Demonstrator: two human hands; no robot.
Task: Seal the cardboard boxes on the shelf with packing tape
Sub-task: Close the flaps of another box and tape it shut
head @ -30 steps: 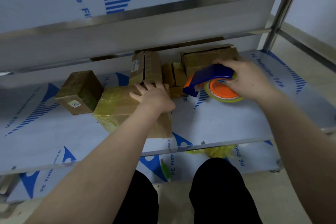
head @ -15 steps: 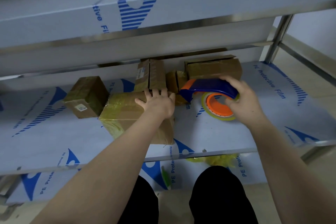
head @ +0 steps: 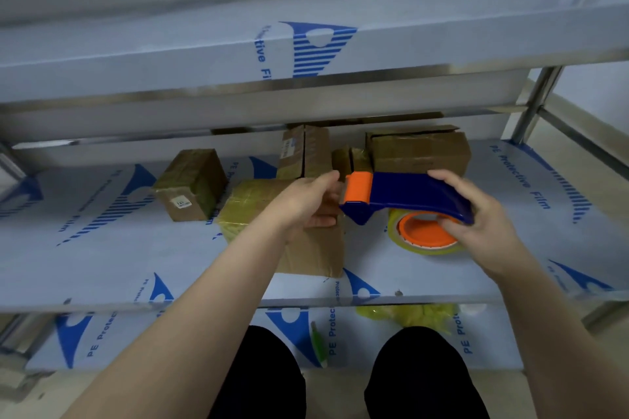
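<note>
Blue plastic with an orange head, the tape dispenser sits in the right hand's grip. The fingers curl over its rear end and the thumb rests by the orange core of the tape roll, which hangs just under that grip. The left hand meets the dispenser's orange head, fingers above and thumb below; whether this grip pinches a tape end I cannot tell. Directly beneath the left grip a cardboard box lies on the shelf, partly wrapped in yellowish tape. Beyond both grips stand a small box off to the left, an upright box and a wide box.
</note>
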